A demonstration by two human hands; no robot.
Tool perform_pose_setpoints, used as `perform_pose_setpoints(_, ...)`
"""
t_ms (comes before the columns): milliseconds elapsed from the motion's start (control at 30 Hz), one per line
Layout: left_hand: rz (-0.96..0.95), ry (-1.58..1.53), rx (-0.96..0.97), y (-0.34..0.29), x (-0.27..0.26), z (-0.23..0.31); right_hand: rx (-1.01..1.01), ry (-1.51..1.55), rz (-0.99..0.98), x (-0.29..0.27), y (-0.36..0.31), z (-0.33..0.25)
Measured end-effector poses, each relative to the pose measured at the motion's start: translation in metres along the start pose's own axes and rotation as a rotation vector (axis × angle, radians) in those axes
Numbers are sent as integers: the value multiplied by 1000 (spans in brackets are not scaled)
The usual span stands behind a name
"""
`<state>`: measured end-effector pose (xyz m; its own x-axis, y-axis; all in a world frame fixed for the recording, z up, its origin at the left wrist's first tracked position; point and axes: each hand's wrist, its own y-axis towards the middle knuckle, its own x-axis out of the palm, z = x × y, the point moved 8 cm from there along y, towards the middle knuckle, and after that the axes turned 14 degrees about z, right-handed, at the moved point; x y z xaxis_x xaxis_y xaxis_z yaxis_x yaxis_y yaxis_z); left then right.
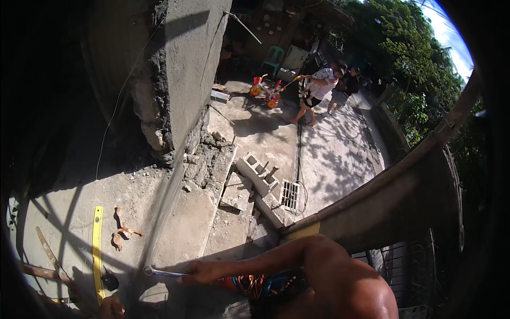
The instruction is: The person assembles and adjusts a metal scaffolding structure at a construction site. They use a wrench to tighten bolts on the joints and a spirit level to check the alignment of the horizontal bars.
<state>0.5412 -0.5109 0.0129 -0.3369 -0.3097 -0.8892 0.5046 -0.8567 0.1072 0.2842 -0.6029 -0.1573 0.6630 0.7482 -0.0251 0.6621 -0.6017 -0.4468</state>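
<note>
My right hand (199,272) is closed around a metal wrench (166,273). The wrench points left, and its ring end sits at the foot of a long grey blurred edge that rises toward the wall. Low in the picture, my left hand (111,307) shows only in part and in shadow; its fingers cannot be made out. Just above it lie a yellow spirit level (97,250) and a small black tool (110,282), perhaps a tape measure. A rusty orange metal clamp (123,232) rests on the concrete to the right of the level.
A rough concrete wall (191,64) rises ahead, its lower edge broken. Hollow blocks (258,174) and rubble stand beside the slab. Wooden sticks (52,255) lie at far left. Beyond, people (321,85) walk past a child's tricycle (265,93). A dark curved panel (388,191) borders the right.
</note>
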Motion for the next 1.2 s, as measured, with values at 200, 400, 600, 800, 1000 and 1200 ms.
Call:
perform_pose_setpoints(200, -124, 107, 216, 80, 22, 15, 129, -151, 49, -82, -2, -45)
perform_pose_setpoints(400, -393, 41, 182, 7, 116, 74, 263, -142, 270, -87, -22, 40)
perform_pose_setpoints(600, -402, -121, 145, -25, 138, 71, 350, -134, 272, -68, -18, 31)
perform_pose_setpoints(800, -226, 2, 31, 25, 78, 13, 504, -37, 312, -79, -45, -27)
perform_pose_setpoints(1000, -79, -50, 154, 55, 9, 99, 399, -74, 569, -76, -87, -14)
perform_pose_setpoints(1200, -50, -290, 943, 68, -98, 322, 474, 107, 716, -81, -160, 30)
